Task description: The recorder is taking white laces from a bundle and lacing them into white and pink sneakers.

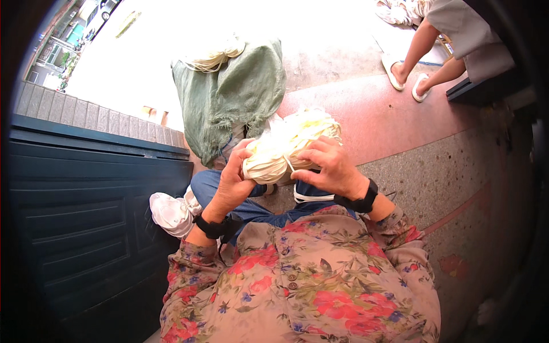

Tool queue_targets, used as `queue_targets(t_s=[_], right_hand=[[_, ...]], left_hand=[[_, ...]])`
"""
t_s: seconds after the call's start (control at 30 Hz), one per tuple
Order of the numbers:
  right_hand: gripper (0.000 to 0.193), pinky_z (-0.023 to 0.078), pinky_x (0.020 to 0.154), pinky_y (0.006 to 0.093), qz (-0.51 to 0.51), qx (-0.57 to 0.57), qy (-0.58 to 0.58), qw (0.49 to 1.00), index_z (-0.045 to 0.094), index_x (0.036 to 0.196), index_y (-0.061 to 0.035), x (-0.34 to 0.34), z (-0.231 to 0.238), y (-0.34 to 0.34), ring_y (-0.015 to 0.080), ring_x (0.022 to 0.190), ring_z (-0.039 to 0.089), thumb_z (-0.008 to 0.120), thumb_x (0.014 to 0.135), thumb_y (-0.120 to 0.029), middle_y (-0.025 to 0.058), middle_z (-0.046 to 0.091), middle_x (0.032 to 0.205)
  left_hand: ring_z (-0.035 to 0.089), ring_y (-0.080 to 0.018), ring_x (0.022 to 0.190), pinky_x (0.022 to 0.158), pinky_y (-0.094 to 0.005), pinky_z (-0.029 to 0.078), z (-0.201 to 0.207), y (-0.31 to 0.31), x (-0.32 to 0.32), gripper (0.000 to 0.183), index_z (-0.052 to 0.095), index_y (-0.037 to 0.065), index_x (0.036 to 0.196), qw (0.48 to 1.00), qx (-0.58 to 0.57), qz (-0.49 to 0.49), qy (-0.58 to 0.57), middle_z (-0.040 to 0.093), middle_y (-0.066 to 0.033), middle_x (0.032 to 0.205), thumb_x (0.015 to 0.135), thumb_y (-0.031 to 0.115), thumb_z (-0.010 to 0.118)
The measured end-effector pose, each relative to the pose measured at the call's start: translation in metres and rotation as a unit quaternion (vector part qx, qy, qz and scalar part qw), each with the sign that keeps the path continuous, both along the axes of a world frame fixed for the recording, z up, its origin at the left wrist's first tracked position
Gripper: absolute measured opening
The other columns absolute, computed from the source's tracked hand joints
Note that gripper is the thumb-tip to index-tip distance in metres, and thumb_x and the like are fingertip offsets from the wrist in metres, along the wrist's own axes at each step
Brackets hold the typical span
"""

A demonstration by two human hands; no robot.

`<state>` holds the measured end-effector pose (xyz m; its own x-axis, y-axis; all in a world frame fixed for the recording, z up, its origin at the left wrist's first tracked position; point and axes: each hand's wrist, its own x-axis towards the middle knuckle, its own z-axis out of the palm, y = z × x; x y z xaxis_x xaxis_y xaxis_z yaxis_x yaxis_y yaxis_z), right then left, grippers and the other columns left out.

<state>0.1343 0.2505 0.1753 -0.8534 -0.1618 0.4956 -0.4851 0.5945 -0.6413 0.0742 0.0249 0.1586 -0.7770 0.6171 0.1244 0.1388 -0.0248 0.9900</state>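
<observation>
A thick bundle of cream-coloured cord or narrow strips (306,134) lies across my lap, above my knees. My left hand (231,182) grips its near left end, thumb below and fingers along the side. On the bundle's right side, my right hand (331,168) has its fingers curled and pinched on a thin white tie strand (289,164) that stands out from the bundle in a small loop. More white strand (314,198) hangs over my right leg, under the right wrist. The bundle's underside is hidden.
A green woven sack (231,86) stands just ahead, with another cream bundle (214,58) on top. A white bag (170,214) sits by my left leg, beside a dark blue panelled door (86,228). Another person's slippered feet (400,77) are at the far right.
</observation>
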Motion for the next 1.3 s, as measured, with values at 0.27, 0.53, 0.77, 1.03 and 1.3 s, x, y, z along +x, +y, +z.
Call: queue_targets(t_s=[0.27,0.53,0.77,1.03,1.3], right_hand=[[0.007,0.040,0.069,0.0351,-0.078,0.060,-0.046,0.994,0.055,0.073,-0.0051,0.009,-0.010,-0.022,0.0254,0.073,0.052,0.056,0.076,-0.011,0.0088,0.054,0.072],[0.004,0.038,0.068,0.0349,-0.012,0.001,-0.019,1.000,0.053,0.074,-0.0048,0.024,-0.009,-0.016,0.0248,0.072,0.051,0.056,0.075,-0.008,0.0077,0.053,0.071],[0.008,0.043,0.066,0.0335,-0.031,-0.090,-0.104,0.990,0.056,0.080,-0.0031,0.015,-0.011,-0.018,0.0255,0.073,0.054,0.058,0.072,-0.004,0.0090,0.056,0.072],[0.026,0.044,0.065,0.0363,-0.029,0.047,-0.055,0.997,0.052,0.094,-0.0012,0.002,-0.013,-0.024,0.0279,0.072,0.053,0.057,0.068,-0.002,0.0118,0.056,0.073],[0.026,0.044,0.065,0.0379,0.033,-0.005,-0.215,0.976,0.050,0.093,-0.0025,-0.011,-0.007,-0.015,0.0305,0.072,0.054,0.054,0.068,0.001,0.0126,0.055,0.070]], left_hand=[[0.038,-0.0202,0.114,0.092,-0.0259,0.033,-0.012,-0.005,0.015,0.052,0.040,0.008,0.105,1.000,0.027,0.016,0.003,0.033,-0.0125,0.127,0.063,-0.017,0.056],[0.040,-0.0293,0.115,0.093,-0.0323,0.033,-0.025,-0.011,0.023,0.050,0.044,0.007,0.099,0.992,-0.041,0.036,0.110,0.038,-0.0183,0.124,0.057,-0.018,0.053],[0.041,-0.0330,0.115,0.093,-0.0354,0.035,-0.019,-0.007,0.025,0.052,0.044,0.008,0.101,0.981,-0.043,0.018,0.189,0.037,-0.0203,0.125,0.058,-0.018,0.055],[0.043,-0.0379,0.108,0.090,-0.0390,0.037,-0.013,-0.007,0.029,0.049,0.046,0.005,0.098,0.962,-0.092,0.016,0.258,0.040,-0.0217,0.120,0.055,-0.016,0.055],[0.044,-0.0391,0.106,0.089,-0.0411,0.039,-0.008,-0.004,0.028,0.042,0.048,0.006,0.094,0.931,-0.106,-0.013,0.349,0.044,-0.0197,0.116,0.056,-0.008,0.061]])
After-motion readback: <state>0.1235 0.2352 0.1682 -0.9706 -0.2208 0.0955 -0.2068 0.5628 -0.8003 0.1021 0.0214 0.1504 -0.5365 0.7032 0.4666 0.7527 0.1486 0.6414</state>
